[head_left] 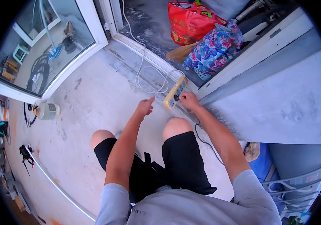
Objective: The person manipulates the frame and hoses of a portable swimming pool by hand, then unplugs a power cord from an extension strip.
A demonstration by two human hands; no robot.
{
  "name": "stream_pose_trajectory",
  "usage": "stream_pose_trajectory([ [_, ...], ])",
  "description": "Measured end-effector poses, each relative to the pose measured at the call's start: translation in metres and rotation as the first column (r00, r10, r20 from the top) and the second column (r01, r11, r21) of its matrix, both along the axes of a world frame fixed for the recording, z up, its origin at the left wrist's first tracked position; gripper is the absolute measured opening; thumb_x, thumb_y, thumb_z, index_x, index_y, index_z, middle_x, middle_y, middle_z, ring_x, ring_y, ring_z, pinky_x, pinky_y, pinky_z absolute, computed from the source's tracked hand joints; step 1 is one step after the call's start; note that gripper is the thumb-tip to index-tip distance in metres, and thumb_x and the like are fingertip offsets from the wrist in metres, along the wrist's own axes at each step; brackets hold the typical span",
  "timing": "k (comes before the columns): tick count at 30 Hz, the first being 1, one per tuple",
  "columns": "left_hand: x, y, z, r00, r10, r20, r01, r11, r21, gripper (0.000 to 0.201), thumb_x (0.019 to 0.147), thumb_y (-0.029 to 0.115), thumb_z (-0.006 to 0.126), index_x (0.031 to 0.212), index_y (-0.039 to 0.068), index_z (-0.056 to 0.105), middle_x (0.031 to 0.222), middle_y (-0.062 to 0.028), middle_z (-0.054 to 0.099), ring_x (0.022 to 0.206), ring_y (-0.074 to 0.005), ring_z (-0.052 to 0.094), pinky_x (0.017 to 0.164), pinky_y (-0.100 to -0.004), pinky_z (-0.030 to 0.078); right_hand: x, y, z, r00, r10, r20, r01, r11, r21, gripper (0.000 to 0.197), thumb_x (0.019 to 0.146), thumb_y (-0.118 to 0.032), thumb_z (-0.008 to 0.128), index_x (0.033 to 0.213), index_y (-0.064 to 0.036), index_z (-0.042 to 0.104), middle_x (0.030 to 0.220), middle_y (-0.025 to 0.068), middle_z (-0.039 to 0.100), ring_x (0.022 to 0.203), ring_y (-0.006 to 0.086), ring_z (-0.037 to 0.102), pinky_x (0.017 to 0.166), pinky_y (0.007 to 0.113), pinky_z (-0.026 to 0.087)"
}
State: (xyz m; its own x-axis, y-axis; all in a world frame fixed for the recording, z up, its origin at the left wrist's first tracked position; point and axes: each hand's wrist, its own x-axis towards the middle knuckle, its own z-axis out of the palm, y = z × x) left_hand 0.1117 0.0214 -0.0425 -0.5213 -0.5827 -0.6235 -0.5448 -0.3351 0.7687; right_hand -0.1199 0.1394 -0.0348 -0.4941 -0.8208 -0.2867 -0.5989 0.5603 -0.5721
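Note:
A pale yellow power strip (177, 92) lies at a slant by the door sill, with a row of blue-grey sockets along its face. A black plug (176, 98) sits at one of these sockets. My right hand (189, 101) is closed at the plug, fingertips pressed together on it. To the left of the strip, my left hand (144, 107) hangs free above the floor, fingers apart and holding nothing. A white cable (152, 90) lies in loops behind the strip and runs up over the sill.
A black cord (205, 141) trails beside my right knee. Beyond the sill stand a red bag (192, 23) and a blue floral bag (213, 50). A glass door (101, 43) stands at left, near a translucent jug (49, 111). A long white pole (57, 185) lies further left.

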Motion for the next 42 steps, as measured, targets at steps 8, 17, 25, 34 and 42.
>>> stream_pose_trajectory([
  [8, -0.065, -0.006, -0.005, 0.999, 0.013, -0.047, 0.013, 0.857, 0.515, 0.06, 0.078, 0.059, 0.05, 0.112, 0.009, 0.047, 0.099, -0.0102, 0.057, 0.088, -0.0216, 0.055, 0.076, -0.035, 0.044, 0.021, 0.011, 0.016, 0.949, -0.148, 0.277, 0.156, 0.988, -0.007, 0.017, 0.077, -0.02, 0.059, 0.082, -0.005, 0.065, 0.074, 0.0088, 0.064, 0.068, 0.0186, 0.06, 0.065, 0.031, 0.047],
  [17, -0.082, -0.006, -0.015, 0.993, -0.007, -0.116, 0.083, 0.737, 0.671, 0.047, 0.081, 0.053, 0.051, 0.109, 0.016, 0.054, 0.098, -0.0042, 0.057, 0.082, -0.0176, 0.056, 0.068, -0.035, 0.047, 0.036, 0.02, -0.003, 0.944, -0.156, 0.291, 0.208, 0.966, -0.155, 0.023, 0.079, -0.024, 0.06, 0.085, -0.0014, 0.061, 0.073, 0.0113, 0.061, 0.066, 0.0194, 0.057, 0.062, 0.032, 0.044],
  [25, -0.088, 0.003, -0.035, 0.981, 0.045, -0.186, 0.059, 0.855, 0.516, 0.053, 0.08, 0.045, 0.061, 0.102, -0.003, 0.055, 0.086, -0.0103, 0.061, 0.07, -0.0199, 0.06, 0.058, -0.0337, 0.05, 0.047, 0.027, -0.01, 0.97, -0.212, 0.115, 0.23, 0.957, -0.174, 0.028, 0.073, -0.032, 0.065, 0.081, -0.0062, 0.058, 0.081, 0.0128, 0.06, 0.074, 0.031, 0.057, 0.063, 0.038, 0.045],
  [34, -0.086, -0.003, -0.037, 0.969, 0.064, -0.237, 0.076, 0.841, 0.536, 0.05, 0.078, 0.04, 0.065, 0.106, 0.0, 0.056, 0.089, -0.0091, 0.062, 0.071, -0.0192, 0.061, 0.059, -0.0334, 0.051, 0.062, 0.024, -0.011, 0.949, -0.311, 0.056, 0.315, 0.921, -0.228, 0.026, 0.074, -0.03, 0.063, 0.083, -0.0059, 0.059, 0.078, 0.0142, 0.06, 0.073, 0.0297, 0.059, 0.062, 0.038, 0.046],
  [42, -0.091, -0.004, -0.041, 0.964, 0.041, -0.264, 0.119, 0.817, 0.564, 0.049, 0.078, 0.043, 0.064, 0.105, 0.002, 0.058, 0.089, -0.0075, 0.063, 0.071, -0.018, 0.061, 0.058, -0.0333, 0.05, 0.066, 0.025, -0.005, 0.919, -0.387, 0.077, 0.394, 0.89, -0.231, 0.023, 0.074, -0.025, 0.063, 0.084, -0.0053, 0.059, 0.081, 0.0157, 0.061, 0.077, 0.0332, 0.058, 0.066, 0.04, 0.046],
])
